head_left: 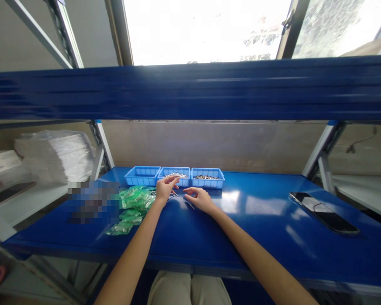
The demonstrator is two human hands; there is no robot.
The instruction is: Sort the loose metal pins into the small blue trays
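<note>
My left hand [166,189] is closed in a pinch just in front of the middle blue bin [184,183]; thin shiny pieces show by its fingertips, too small to name. To its right, my right hand [199,199] hovers low over the blue table with fingers loosely apart. Beneath that hand is a thin dark sliver [189,206], perhaps a piece or a shadow. Silvery slender metal pieces [178,175] lie in the middle bin. Darker slender pieces [206,177] fill part of the right bin [209,184]. Green plastic bags [135,199] lie left of my left hand.
A left blue bin [142,181] completes the row at the back. A phone [324,212] lies on the right of the blue table [257,228]. Overhead runs a blue shelf beam [190,93]. Wrapped white stacks [57,154] stand at left, near a blurred-out patch [93,202].
</note>
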